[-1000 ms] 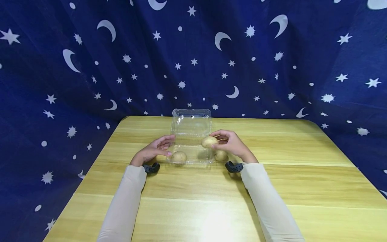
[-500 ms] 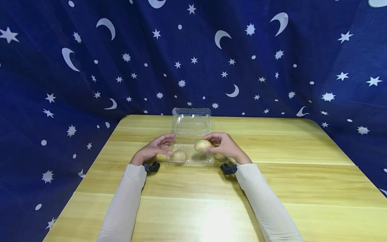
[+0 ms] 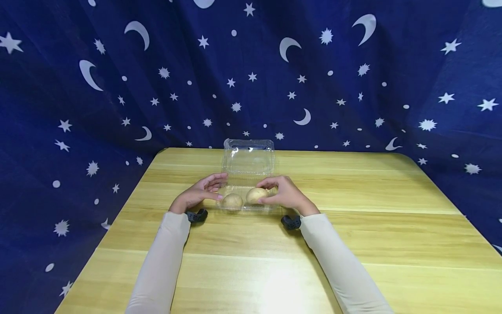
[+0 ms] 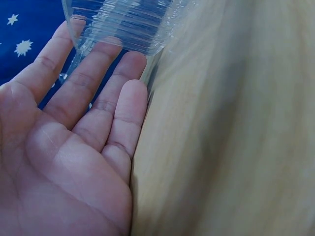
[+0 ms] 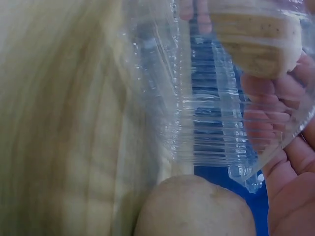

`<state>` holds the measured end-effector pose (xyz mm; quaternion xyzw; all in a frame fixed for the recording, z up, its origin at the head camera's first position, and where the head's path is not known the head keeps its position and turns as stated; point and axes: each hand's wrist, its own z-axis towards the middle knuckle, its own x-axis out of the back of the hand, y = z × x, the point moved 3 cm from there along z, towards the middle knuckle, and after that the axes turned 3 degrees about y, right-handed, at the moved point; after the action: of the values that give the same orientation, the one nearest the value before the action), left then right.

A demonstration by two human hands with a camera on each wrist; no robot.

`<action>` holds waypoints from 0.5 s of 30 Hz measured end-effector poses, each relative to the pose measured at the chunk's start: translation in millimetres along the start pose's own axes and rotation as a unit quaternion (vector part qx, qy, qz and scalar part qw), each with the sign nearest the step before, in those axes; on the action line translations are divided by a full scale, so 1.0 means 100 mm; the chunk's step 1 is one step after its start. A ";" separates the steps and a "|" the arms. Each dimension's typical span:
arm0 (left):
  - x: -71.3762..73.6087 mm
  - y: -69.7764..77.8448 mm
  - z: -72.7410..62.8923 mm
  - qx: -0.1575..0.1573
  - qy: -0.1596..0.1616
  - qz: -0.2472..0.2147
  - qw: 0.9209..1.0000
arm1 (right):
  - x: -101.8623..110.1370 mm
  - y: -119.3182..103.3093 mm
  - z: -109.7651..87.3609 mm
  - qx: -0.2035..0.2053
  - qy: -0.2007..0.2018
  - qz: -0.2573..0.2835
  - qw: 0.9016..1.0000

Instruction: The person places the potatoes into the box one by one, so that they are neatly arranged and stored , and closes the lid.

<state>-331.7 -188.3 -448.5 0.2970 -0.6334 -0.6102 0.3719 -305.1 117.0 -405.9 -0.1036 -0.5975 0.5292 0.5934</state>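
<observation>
A clear plastic clamshell box (image 3: 249,158) stands on the table with its lid raised at the back. One potato (image 3: 232,201) lies in the left part of its base. My right hand (image 3: 285,194) pinches a second potato (image 3: 254,196) between thumb and fingers, low over the base's right part; the right wrist view shows it through the box wall. At the box's left side is my left hand (image 3: 198,194), its fingers relaxed. The left wrist view has these fingertips right at the ridged plastic wall (image 4: 123,24). A third potato (image 5: 197,209) lies outside the box, near the right wrist.
The wooden table (image 3: 235,270) runs from the front to a dark blue curtain (image 3: 251,52) with moons and stars close behind the box. Black wrist bands (image 3: 197,216) sit at both wrists.
My right hand has moved left and down with the potato, from the box's right edge into its base. The left hand and the other potatoes have stayed put.
</observation>
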 end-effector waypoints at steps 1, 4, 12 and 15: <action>0.00 0.00 0.00 0.000 0.000 0.001 1.000 | 0.00 -0.01 0.00 0.001 -0.002 -0.008 1.000; 0.00 0.00 0.00 -0.002 0.002 0.002 1.000 | -0.02 -0.02 0.00 0.005 -0.006 -0.029 1.000; 0.00 0.00 -0.01 -0.002 0.002 0.004 1.000 | -0.05 -0.01 0.02 0.016 -0.010 -0.091 0.996; 0.00 0.00 -0.01 -0.002 0.002 0.004 1.000 | -0.05 -0.02 0.02 0.014 -0.016 -0.104 0.994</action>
<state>-330.5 -188.7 -448.4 0.2948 -0.6329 -0.6092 0.3760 -304.7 111.0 -406.9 -0.0242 -0.6068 0.4745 0.6372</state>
